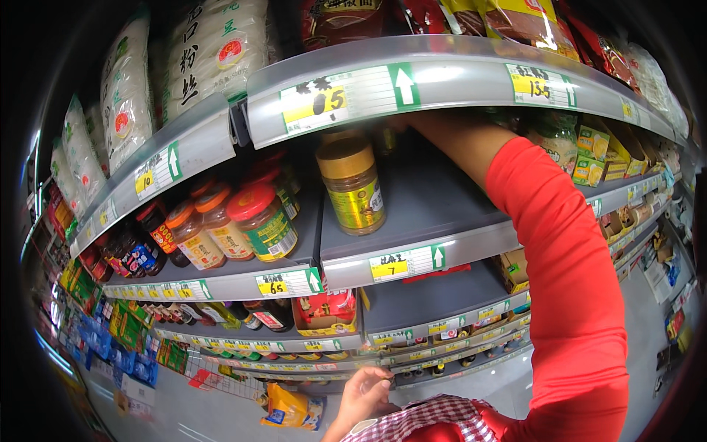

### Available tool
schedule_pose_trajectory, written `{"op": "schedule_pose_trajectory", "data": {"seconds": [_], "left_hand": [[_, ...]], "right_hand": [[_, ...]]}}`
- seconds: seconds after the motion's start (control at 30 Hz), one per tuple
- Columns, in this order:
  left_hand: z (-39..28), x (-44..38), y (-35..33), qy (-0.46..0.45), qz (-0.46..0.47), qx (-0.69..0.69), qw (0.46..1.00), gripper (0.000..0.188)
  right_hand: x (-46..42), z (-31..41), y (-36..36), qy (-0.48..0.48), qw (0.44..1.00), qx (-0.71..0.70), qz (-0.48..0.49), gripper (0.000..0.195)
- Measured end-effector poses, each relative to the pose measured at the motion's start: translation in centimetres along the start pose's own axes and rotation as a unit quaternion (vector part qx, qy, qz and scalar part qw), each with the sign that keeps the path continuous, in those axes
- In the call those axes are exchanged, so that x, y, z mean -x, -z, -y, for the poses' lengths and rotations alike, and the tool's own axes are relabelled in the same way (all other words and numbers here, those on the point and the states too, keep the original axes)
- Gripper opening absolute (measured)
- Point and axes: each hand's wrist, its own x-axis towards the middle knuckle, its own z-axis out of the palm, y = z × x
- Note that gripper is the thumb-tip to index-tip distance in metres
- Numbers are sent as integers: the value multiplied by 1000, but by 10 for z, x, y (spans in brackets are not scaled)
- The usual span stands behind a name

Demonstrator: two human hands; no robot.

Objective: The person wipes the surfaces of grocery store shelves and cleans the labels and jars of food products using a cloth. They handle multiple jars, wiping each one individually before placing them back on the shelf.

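Note:
My right arm (574, 276), in a red sleeve, reaches into the shelf bay under the upper shelf edge (453, 83). The right hand is mostly hidden in shadow there, close to a partly visible jar (388, 141). Just left of it stands an upright jar (356, 193) with a gold lid and a yellow-green label, on the dark shelf board (431, 193). Low in front of my body is my left hand (367, 395), its fingers curled with thumb and fingertips close together. Whether it pinches something small and dark cannot be made out.
Red- and orange-lidded jars (262, 221) fill the left bay. Bags of noodles (215, 55) and red packets (342, 22) lie on the shelf above. Small green-yellow boxes (591, 154) sit farther right. A yellow bag (290, 406) is on the floor, bottom left.

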Motion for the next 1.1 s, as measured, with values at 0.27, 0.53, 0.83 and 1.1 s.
{"op": "schedule_pose_trajectory", "data": {"seconds": [0.27, 0.53, 0.83, 1.1], "left_hand": [[4, -3, 3, -4, 19, 29, 999, 17], [5, -10, 1, 12, 62, -9, 998, 19], [6, -4, 2, -11, 46, -22, 999, 20], [13, -1, 3, -3, 50, -34, 998, 19]], "right_hand": [[72, 43, 35, -15, 994, -75, -85, 53], [157, 72, -18, 160, 981, -101, -41, 66], [167, 51, -4, 97, 992, -60, -49, 46], [98, 3, 10, -3, 991, 120, -53, 50]]}}
